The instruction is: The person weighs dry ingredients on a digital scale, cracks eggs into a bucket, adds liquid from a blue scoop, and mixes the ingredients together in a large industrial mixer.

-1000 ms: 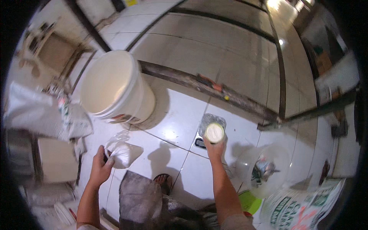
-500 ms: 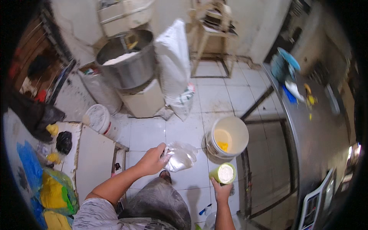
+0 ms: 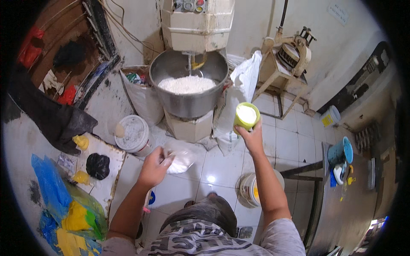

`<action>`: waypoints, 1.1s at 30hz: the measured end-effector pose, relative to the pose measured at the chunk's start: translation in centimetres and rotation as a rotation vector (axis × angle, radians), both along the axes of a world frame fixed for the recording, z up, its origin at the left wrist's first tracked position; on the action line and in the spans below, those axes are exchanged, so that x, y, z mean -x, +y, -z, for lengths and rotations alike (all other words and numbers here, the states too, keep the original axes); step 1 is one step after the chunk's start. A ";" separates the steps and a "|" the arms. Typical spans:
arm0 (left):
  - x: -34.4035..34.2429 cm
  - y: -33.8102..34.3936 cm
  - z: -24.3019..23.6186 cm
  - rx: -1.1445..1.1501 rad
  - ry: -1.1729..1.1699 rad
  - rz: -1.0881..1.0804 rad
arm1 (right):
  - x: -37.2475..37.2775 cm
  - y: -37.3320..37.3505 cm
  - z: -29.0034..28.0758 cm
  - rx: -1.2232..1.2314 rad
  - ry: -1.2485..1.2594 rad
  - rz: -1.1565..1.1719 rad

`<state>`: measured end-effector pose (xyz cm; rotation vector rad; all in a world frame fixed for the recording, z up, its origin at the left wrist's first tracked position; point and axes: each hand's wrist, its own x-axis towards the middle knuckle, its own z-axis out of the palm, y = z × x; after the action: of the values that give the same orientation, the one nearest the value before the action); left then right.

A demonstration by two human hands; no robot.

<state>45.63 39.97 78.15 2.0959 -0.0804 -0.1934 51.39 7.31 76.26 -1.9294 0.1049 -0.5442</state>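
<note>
Green cup [image 3: 247, 116] moved nearer mixer bowl [image 3: 183, 104]; hands [image 3: 253, 137] [image 3: 153, 168]: right gripping cup, left plastic bag [image 3: 181, 162]

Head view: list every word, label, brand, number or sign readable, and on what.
I won't copy wording, only locate it:
Pale rectangular wall sign: two lines of small dark letters.
White woven sack beside the steel mixer bowl: green print, partly hidden, unreadable.
Grey patterned shirt: large dark letter-like shapes, folded, unclear.
White bucket with yellow label by the wall: too small to read.
Lime-green cup, clear plastic bag: no text visible.

White tiled floor [image 3: 218, 164]; pale wall [image 3: 248, 25]; metal-topped table [image 3: 348, 209] right.
</note>
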 end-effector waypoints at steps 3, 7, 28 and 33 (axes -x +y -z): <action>-1.9 0.5 -0.4 0.060 -0.065 -0.091 | -8.9 -2.0 -0.5 0.129 0.003 -0.033; -5.0 2.9 2.0 -0.477 -0.599 0.161 | -19.5 -3.4 -1.0 0.313 0.068 -0.133; -11.7 0.3 7.3 -0.813 -0.216 -0.264 | -41.8 -0.8 -2.2 1.447 0.549 -0.471; -10.3 1.7 8.7 -0.893 0.010 -0.279 | -41.8 0.1 -2.8 1.521 0.484 -0.468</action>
<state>55.91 41.63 69.41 2.9571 0.3691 -0.0698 93.22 7.40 79.05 -3.3638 -0.6180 0.3550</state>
